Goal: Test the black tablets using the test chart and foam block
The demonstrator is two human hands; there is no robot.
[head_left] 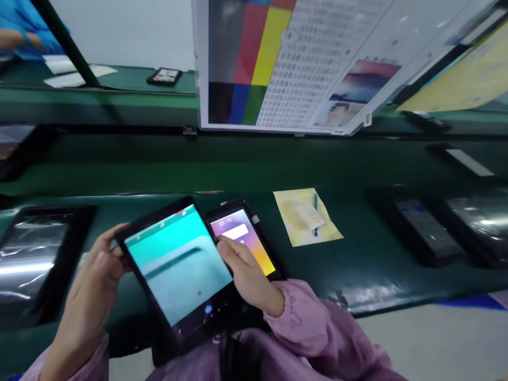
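A black tablet (180,275) is held up at a tilt, its lit screen showing a teal and pale camera-like picture with a round blue-white button. My left hand (97,280) is closed around its left edge. With thumb on the frame, my right hand (248,270) grips the opposite edge; its other fingers are mostly hidden. Behind the tablet a second tablet (257,241) lies on the green bench, its purple and yellow screen reading 03:19. The held tablet and my right hand cover part of it.
A yellow paper (299,238) with a blue pen lies right of the tablets. More dark devices sit at left (35,259) and right (428,233). A board with colour blocks (273,128) hangs ahead. Across the bench, a person's blue sleeve (43,34) shows near another device (164,76).
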